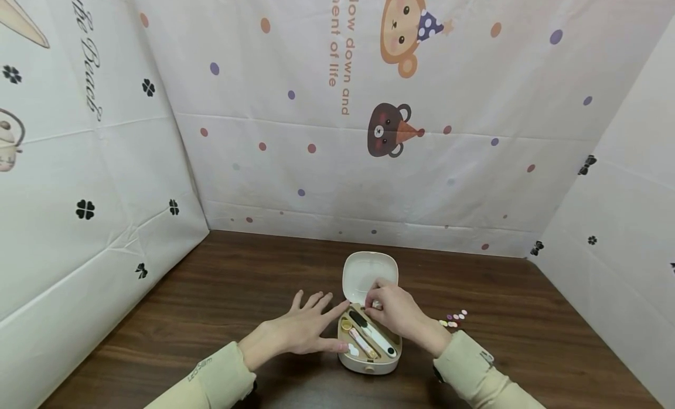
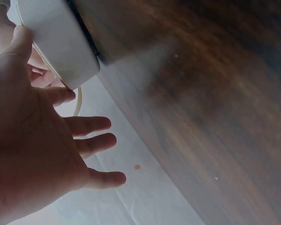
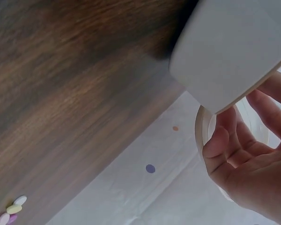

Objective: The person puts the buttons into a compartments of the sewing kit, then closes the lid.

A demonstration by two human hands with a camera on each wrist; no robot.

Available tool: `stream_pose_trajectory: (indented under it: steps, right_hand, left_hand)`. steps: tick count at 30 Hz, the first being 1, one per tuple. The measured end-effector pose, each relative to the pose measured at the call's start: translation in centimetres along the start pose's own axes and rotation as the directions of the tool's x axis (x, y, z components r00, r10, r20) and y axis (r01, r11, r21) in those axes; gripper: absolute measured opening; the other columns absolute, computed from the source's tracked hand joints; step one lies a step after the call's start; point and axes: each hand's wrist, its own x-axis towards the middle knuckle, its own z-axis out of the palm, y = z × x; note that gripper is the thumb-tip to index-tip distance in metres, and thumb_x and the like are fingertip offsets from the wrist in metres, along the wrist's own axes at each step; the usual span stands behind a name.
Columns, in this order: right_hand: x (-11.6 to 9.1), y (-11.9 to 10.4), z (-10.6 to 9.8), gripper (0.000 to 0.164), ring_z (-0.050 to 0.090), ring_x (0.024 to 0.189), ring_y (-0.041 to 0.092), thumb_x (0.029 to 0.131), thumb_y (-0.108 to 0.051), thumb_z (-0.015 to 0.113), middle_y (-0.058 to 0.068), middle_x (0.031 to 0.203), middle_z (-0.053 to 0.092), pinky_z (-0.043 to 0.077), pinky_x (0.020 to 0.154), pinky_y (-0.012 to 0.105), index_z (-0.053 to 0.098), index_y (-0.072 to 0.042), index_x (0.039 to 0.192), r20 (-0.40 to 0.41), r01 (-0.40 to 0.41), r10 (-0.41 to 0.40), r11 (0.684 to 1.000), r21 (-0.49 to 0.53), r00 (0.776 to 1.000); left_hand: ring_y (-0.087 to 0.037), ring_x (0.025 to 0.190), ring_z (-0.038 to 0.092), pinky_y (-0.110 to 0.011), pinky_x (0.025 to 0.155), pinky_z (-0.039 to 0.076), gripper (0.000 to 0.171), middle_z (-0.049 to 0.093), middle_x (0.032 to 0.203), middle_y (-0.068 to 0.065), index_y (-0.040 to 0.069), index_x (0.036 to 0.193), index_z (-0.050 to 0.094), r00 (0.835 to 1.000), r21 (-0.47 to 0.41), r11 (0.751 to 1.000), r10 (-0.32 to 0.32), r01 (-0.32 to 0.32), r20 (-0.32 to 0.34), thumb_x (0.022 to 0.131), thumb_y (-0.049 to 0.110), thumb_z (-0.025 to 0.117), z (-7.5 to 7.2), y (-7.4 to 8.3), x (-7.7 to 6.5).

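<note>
A small white box (image 1: 369, 368) with a tan inner tray stands on the table, its rounded white lid (image 1: 370, 268) raised at the back. In the tray lie a long white tool with a black end (image 1: 377, 338), a slim patterned piece with a gold round top (image 1: 362, 343) and a small white piece (image 1: 353, 350). My left hand (image 1: 295, 331) spreads its fingers beside the box, thumb and index finger touching its left rim. My right hand (image 1: 396, 309) reaches over the tray's back right part with bent fingers. Whether its fingertips pinch anything is hidden.
Several small oval pill-like pieces (image 1: 453, 320) in white, yellow, pink and purple lie on the brown wooden table (image 1: 253, 280) right of my right hand. White printed cloth (image 1: 316, 169) forms walls behind the table and at both sides.
</note>
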Motion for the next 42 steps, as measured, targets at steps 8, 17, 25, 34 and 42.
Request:
stream_pose_trajectory:
  steps: [8,17,25,34,42]
  right_hand:
    - [-0.7,0.8,-0.6,0.009,0.048,0.061,0.006,0.081,-0.013,0.075,0.000,0.078,0.059,0.038,0.055,0.017,0.067,-0.015,0.079,-0.027,0.033,-0.030,0.995,0.098,0.999]
    - [-2.3,2.3,-2.1,0.009,0.051,0.063,0.005,0.082,-0.013,0.076,-0.004,0.077,0.061,0.041,0.056,0.016,0.069,-0.012,0.087,-0.119,0.089,-0.073,0.987,0.132,0.990]
    - [-4.0,4.5,-3.6,0.014,0.050,0.063,0.006,0.079,-0.009,0.077,-0.012,0.077,0.057,0.040,0.056,0.017,0.069,-0.016,0.088,-0.160,0.034,-0.017,0.994,0.104,0.987]
    - [-6.2,6.7,-6.0,0.015,0.046,0.063,0.000,0.080,-0.009,0.076,-0.015,0.075,0.054,0.039,0.056,0.017,0.067,-0.020,0.086,-0.182,-0.036,0.044,0.998,0.045,0.982]
    - [-8.7,8.7,-7.3,0.012,0.044,0.060,-0.006,0.082,-0.010,0.074,-0.016,0.071,0.058,0.039,0.055,0.019,0.067,-0.020,0.082,-0.106,-0.160,0.159,0.987,0.002,0.982]
  left_hand:
    - [-0.034,0.146,0.026,-0.067,0.112,0.014,0.085,0.029,0.157,-0.015,0.036,0.155,0.016,1.000,0.005,1.000,-0.006,0.006,0.001,0.084,0.079,0.038,0.2,0.1,0.0]
    - [-0.035,0.146,0.026,-0.068,0.112,0.015,0.085,0.029,0.157,-0.015,0.035,0.155,0.016,1.000,0.003,1.000,0.006,-0.006,-0.014,0.085,0.078,0.038,0.1,0.1,0.0]
    - [-0.035,0.147,0.024,-0.068,0.112,0.014,0.085,0.028,0.158,-0.015,0.035,0.155,0.015,1.000,-0.010,1.000,0.003,-0.003,-0.003,0.085,0.078,0.037,0.2,0.1,0.0]
    - [-0.035,0.147,0.024,-0.068,0.113,0.013,0.086,0.027,0.158,-0.015,0.034,0.155,0.015,1.000,-0.010,1.000,-0.003,0.002,-0.002,0.085,0.079,0.037,-0.1,0.1,0.0]
    - [-0.035,0.147,0.023,-0.068,0.112,0.012,0.087,0.027,0.158,-0.015,0.033,0.155,0.016,1.000,-0.035,0.999,-0.001,0.001,0.010,0.085,0.079,0.037,-0.1,0.2,0.1]
